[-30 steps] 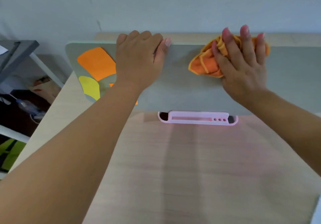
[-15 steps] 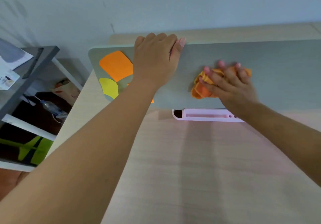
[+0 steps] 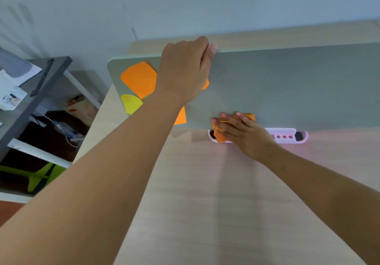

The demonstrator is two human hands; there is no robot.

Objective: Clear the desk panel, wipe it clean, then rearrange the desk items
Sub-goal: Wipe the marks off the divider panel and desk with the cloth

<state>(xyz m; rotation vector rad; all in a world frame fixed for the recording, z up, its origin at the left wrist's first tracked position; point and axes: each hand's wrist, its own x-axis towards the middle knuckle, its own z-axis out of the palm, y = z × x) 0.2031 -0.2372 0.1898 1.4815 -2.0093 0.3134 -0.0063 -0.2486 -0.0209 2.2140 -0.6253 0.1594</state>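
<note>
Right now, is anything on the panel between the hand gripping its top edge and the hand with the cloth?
In the head view, only bare grey panel lies between the left hand and the right hand with the orange cloth.

Both forearms are showing bare from the frame edge to the wrist, with no sleeve reaching into view on either arm. The left hand [image 3: 185, 73] is wearing nothing on its back or wrist. The right hand [image 3: 246, 135] is likewise wearing nothing, and its fingertips [image 3: 223, 115] are showing pale pink nails. The left thumbnail is showing the same pale tint.
</note>
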